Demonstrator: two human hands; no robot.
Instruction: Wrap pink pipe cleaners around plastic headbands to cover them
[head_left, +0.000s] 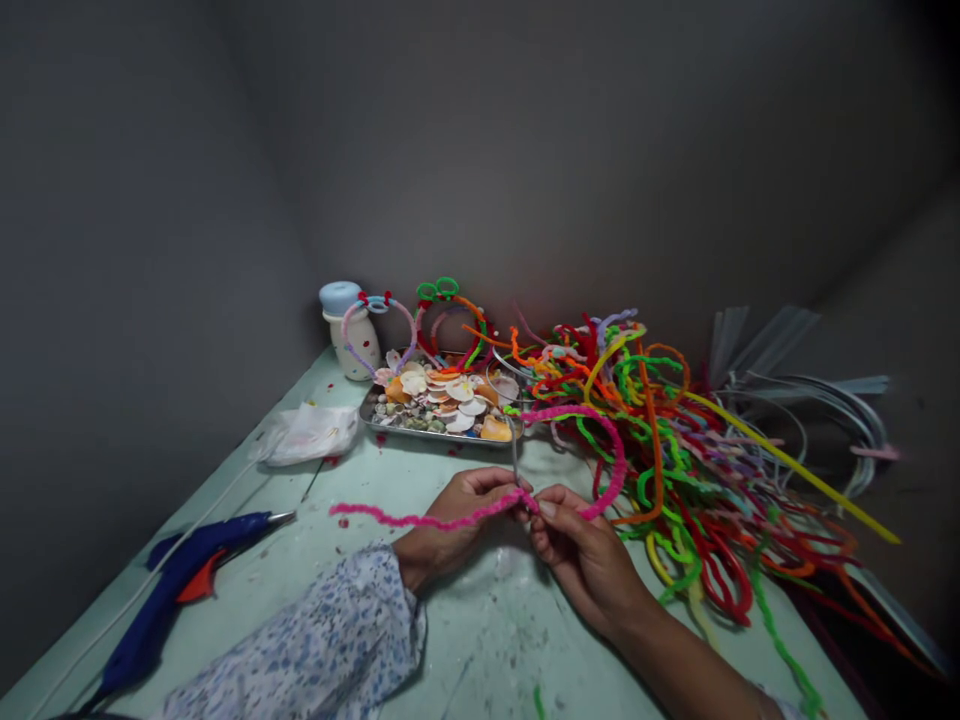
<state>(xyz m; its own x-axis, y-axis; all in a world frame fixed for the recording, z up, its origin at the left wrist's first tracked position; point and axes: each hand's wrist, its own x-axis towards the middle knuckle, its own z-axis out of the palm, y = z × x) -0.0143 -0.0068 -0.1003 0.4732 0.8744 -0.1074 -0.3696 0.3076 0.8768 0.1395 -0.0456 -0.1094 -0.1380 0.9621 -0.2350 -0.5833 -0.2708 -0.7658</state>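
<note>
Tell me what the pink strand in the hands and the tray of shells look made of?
The pink strand looks like a fuzzy pipe cleaner, probably wire inside, since it keeps its bends. The tray looks like shiny metal, its rim grey and reflective.

no text, label, brand, number or sign can be read anywhere; the small white bottle (352,345) by the wall carries only coloured dots, and the blue glue gun (176,590) shows no lettering

Both hands' fingers (517,492) pinch pink pipe cleaner (420,519) over table (480,640).
</note>
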